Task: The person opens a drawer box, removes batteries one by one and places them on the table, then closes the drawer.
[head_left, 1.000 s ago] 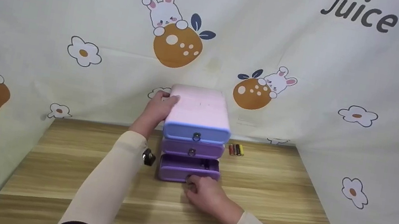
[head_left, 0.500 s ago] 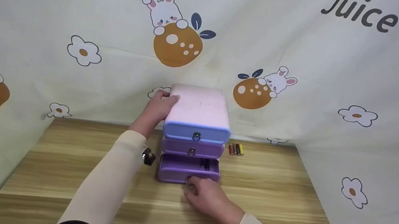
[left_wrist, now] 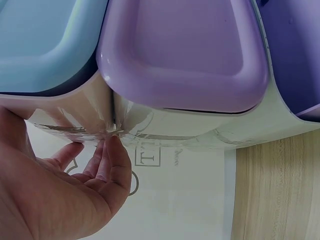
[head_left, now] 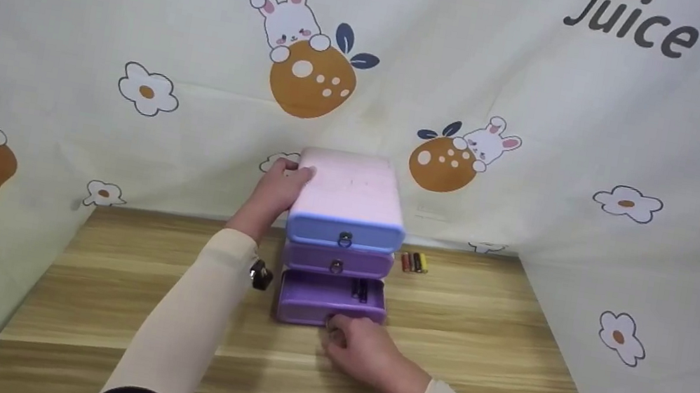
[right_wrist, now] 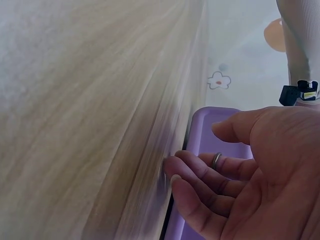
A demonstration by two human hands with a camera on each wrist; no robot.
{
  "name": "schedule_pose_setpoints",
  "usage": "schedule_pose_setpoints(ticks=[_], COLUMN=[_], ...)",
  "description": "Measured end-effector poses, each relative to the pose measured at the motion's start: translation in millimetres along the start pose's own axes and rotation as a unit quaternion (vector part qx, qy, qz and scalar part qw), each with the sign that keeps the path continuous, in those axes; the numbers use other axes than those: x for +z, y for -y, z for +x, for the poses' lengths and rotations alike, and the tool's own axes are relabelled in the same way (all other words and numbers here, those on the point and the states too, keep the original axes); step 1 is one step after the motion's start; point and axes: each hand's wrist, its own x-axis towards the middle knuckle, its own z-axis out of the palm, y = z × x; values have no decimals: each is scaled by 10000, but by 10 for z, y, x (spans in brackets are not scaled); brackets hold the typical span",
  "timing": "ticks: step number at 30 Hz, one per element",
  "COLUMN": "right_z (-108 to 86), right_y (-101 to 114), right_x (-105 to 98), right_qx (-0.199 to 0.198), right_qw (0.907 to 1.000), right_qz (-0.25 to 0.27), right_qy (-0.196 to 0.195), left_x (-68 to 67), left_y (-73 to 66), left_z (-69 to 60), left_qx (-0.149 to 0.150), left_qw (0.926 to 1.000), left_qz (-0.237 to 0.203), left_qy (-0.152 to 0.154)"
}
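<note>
In the head view, a small cabinet (head_left: 352, 186) has a pink top, a blue top drawer (head_left: 316, 229) and a purple middle drawer (head_left: 308, 256), both in. Its purple bottom drawer (head_left: 302, 311) is pulled out, with small dark items (head_left: 360, 290) inside. My left hand (head_left: 276, 191) grips the cabinet's upper left side, thumb at the top edge; the left wrist view shows its bent fingers (left_wrist: 117, 167) against that side. At the bottom drawer's front, my right hand (head_left: 369, 356) has curled fingers at the handle. A metal ring (right_wrist: 216, 160) surrounds one finger in the right wrist view.
Several batteries (head_left: 414, 263) lie on the wooden table (head_left: 474, 345), right of the cabinet near the back edge. Patterned cloth (head_left: 187, 148) hangs behind the table and at both sides.
The bottom drawer has slid farther out, toward me, exposing more of its inside. My right hand has moved with it; my left hand has stayed on the cabinet's side.
</note>
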Motion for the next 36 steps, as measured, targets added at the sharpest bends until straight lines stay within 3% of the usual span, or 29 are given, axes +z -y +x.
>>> schedule_pose_setpoints(ticks=[15,36], right_z=[-69,-102], right_y=[36,43], right_x=[-27,-54], right_qx=[43,5], right_qw=[9997,9993], right_qz=[65,102], right_qy=[237,361], left_x=[5,-7], left_y=[30,-16], left_z=[9,-17], left_qx=[112,-74], left_qw=[9999,10000], left_qz=[-64,46], left_qy=[-29,10])
